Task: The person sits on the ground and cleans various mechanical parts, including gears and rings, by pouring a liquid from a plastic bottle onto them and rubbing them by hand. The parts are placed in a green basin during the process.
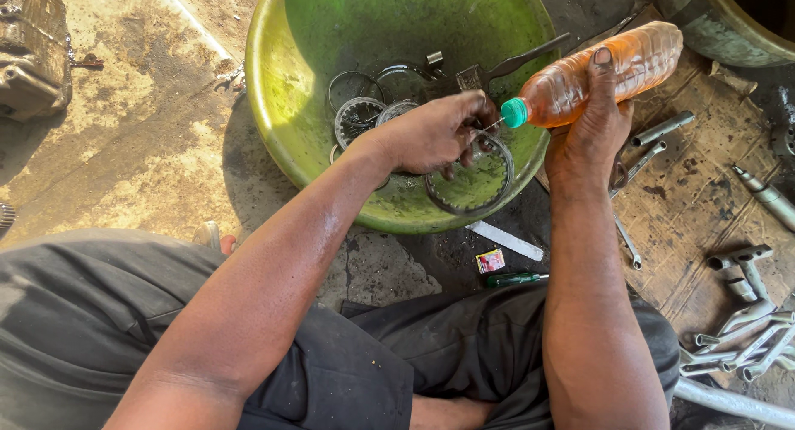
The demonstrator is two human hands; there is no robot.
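Over the green basin (281, 82), the right hand (590, 140) grips a tilted bottle of amber liquid (604, 70), mostly full, its capped nozzle aimed at a toothed ring (469, 181) pinched by the left hand (435, 133), while other rings (358, 107) lie unwetted inside.

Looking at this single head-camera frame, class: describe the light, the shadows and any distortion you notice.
Head view: hard sunlight from the upper left bleaches the ground and glows through the bottle of orange liquid in the right hand; the green basin casts a dark shadow on its left; the left hand and ring are sharp; wide-angle stretch enlarges the forearms near the bottom.
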